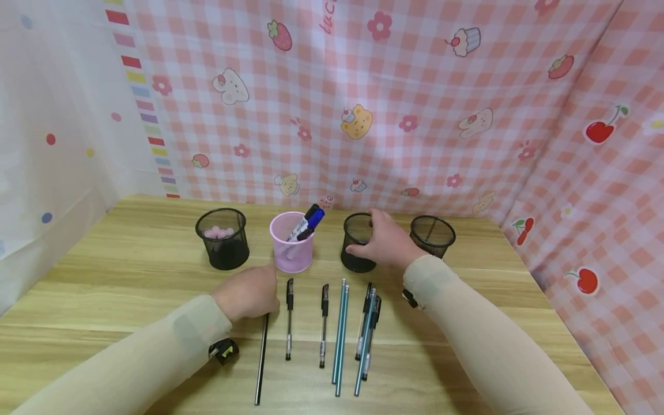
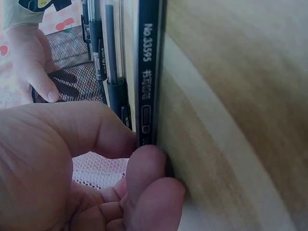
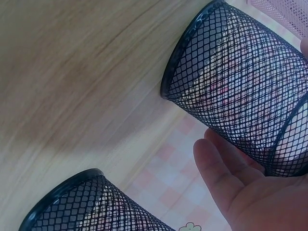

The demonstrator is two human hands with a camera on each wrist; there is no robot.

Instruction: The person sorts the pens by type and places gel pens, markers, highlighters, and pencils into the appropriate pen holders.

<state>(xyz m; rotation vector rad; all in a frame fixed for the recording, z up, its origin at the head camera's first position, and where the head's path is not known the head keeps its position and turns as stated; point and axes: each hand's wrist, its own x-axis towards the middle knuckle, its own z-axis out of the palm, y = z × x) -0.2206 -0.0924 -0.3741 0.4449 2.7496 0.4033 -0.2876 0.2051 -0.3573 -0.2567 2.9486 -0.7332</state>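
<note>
My left hand (image 1: 246,293) pinches one end of a black pencil (image 1: 261,360) between thumb and fingers, low over the table. White lettering shows on the pencil (image 2: 148,72) in the left wrist view. My right hand (image 1: 388,241) grips the rim area of a black mesh pen holder (image 1: 358,262), thumb at the near side and fingers at the far side. That holder (image 3: 231,82) looks vacant in the right wrist view. Right of the pencil lie black-capped gel pens (image 1: 289,317) and several teal pencils (image 1: 339,340), some overlapping more pens.
A pink mesh holder (image 1: 293,262) with markers (image 1: 311,223) stands between the hands. Far left, a black mesh holder (image 1: 228,256) contains pink flower-shaped items (image 1: 218,232). Another black mesh holder (image 1: 433,248) stands behind the right wrist. A checked cloth (image 1: 321,86) hangs behind the wooden table (image 1: 104,305).
</note>
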